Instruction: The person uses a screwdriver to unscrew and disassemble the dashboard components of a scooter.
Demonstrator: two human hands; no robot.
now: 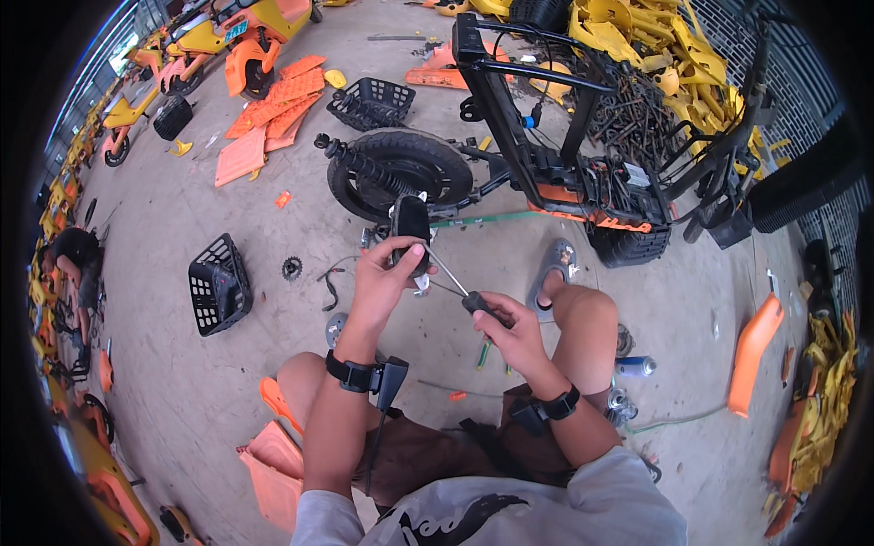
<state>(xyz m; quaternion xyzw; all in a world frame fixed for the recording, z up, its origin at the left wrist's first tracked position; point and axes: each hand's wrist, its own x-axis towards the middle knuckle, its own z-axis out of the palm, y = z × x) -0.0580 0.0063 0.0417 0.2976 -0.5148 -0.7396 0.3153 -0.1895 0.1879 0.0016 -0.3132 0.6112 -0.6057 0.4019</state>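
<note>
My left hand [387, 271] grips a black oblong part [410, 223] with a dark, glossy face, a short way in front of the lying rear wheel. My right hand [508, 329] is closed on the black handle of a screwdriver [472, 300]. Its metal shaft slants up and left to the black part, where the tip is hidden near my left fingers. A thin cable hangs about that part. Beyond it are the wheel [355, 168] with a coil shock absorber [369, 166] and a stripped black scooter frame [574, 136].
Black crates [218, 291] lie on the concrete floor among orange panels [241, 164], a small gear [292, 268] and a spray can [635, 366]. Yellow part piles [683, 55] line the edges. Yellow-orange scooters [255, 55] stand back left. Another person [73, 255] crouches at the far left.
</note>
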